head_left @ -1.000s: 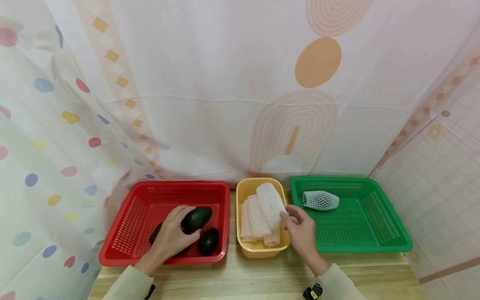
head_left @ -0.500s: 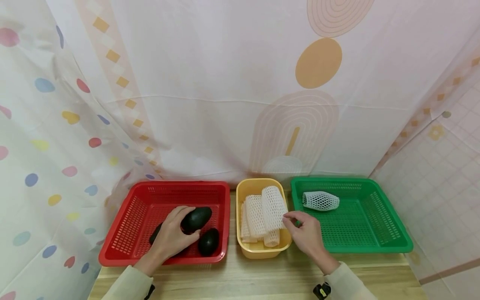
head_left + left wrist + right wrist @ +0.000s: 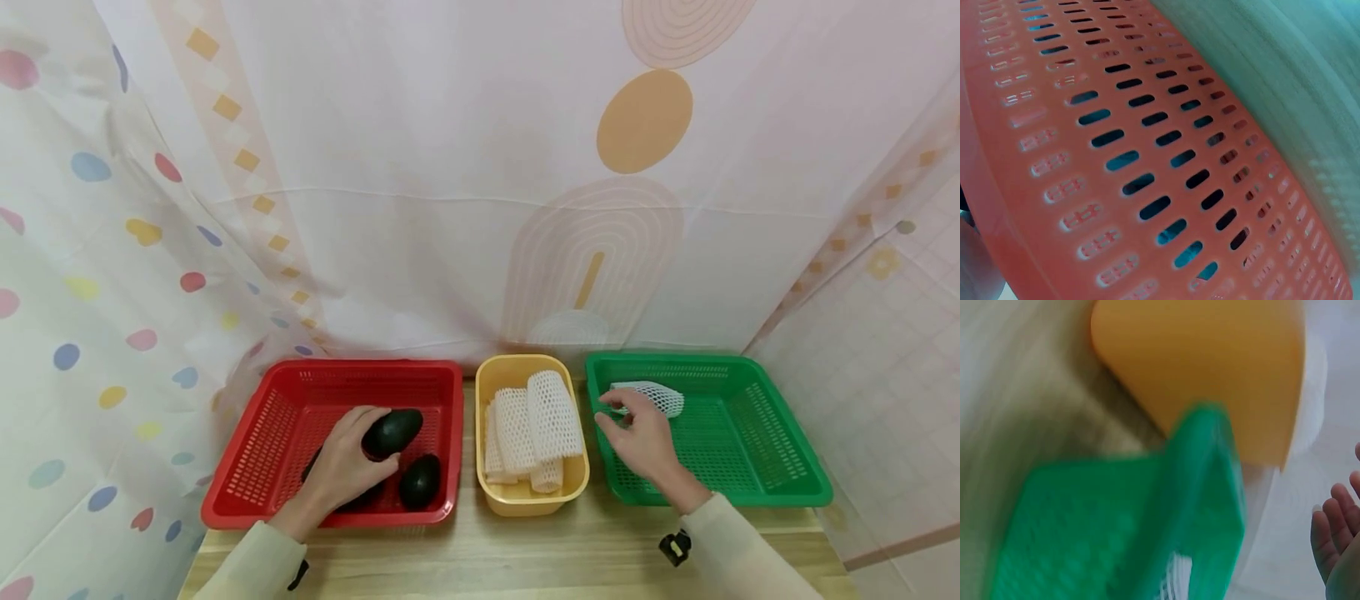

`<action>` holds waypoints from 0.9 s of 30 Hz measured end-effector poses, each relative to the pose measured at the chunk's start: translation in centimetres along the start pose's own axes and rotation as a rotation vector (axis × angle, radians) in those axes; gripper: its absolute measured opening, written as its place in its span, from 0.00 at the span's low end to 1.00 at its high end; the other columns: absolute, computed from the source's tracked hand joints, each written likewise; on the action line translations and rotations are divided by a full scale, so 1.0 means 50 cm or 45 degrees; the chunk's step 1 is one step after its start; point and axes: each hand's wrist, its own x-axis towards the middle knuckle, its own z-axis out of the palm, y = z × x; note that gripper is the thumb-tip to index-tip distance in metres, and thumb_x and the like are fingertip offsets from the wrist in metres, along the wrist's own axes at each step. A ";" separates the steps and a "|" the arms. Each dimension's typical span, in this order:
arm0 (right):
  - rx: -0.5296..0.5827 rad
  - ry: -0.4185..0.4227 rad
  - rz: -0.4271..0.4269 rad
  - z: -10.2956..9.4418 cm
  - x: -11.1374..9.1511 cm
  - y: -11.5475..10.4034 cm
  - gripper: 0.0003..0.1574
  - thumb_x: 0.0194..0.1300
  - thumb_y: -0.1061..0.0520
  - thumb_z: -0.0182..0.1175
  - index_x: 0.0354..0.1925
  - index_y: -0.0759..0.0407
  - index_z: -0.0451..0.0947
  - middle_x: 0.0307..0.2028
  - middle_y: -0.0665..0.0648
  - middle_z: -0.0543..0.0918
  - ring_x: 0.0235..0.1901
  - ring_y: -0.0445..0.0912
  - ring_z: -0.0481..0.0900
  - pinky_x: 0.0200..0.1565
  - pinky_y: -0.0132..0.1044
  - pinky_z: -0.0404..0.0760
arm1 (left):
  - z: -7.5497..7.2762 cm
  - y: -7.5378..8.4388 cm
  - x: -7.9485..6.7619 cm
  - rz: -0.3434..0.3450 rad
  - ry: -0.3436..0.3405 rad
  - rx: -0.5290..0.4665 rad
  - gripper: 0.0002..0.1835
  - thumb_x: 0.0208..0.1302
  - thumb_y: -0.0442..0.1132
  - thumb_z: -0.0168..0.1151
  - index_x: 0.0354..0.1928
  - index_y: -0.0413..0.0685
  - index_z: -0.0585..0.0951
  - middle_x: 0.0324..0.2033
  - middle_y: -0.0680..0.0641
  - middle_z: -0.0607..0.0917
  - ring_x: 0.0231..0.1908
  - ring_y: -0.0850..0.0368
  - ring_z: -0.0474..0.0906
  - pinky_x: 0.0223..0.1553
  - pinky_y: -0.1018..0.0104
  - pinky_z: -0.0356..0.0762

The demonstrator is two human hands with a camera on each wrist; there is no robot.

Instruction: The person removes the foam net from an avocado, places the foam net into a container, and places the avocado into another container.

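In the red basket [image 3: 247, 500] at left, my left hand [image 3: 343, 462] grips a dark avocado [image 3: 395, 431] from its left side, fingers along the top and thumb beneath. A second avocado [image 3: 420, 482] lies just right of the thumb, and a third sits partly hidden under the hand. My right hand [image 3: 641, 433] holds nothing; its loosely bent fingers hover over the left rim of the green basket [image 3: 787, 442]. Behind those fingers lies a white foam net sleeve [image 3: 663, 398], partly covered. Several more foam net sleeves [image 3: 553, 417] fill the yellow bin [image 3: 525, 507] between the baskets.
All three containers stand side by side on a wooden table [image 3: 480, 558], close against a patterned curtain [image 3: 420, 250]. The left wrist view is mostly the red basket's slotted wall [image 3: 1147, 150]. Foam sleeves rise near the yellow bin's right rim.
My right hand has let go of the uppermost foam sleeve, which now lies more upright at the bin's right side, and moved right over the green basket. My left hand has stayed put.
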 end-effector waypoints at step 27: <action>-0.463 -0.661 0.100 -0.091 0.131 0.156 0.50 0.67 0.46 0.71 0.71 0.75 0.65 0.69 0.80 0.68 0.68 0.77 0.63 0.64 0.74 0.65 | 0.007 -0.037 0.027 -0.130 -0.197 0.001 0.34 0.52 0.40 0.81 0.62 0.41 0.81 0.55 0.42 0.83 0.52 0.43 0.80 0.55 0.42 0.81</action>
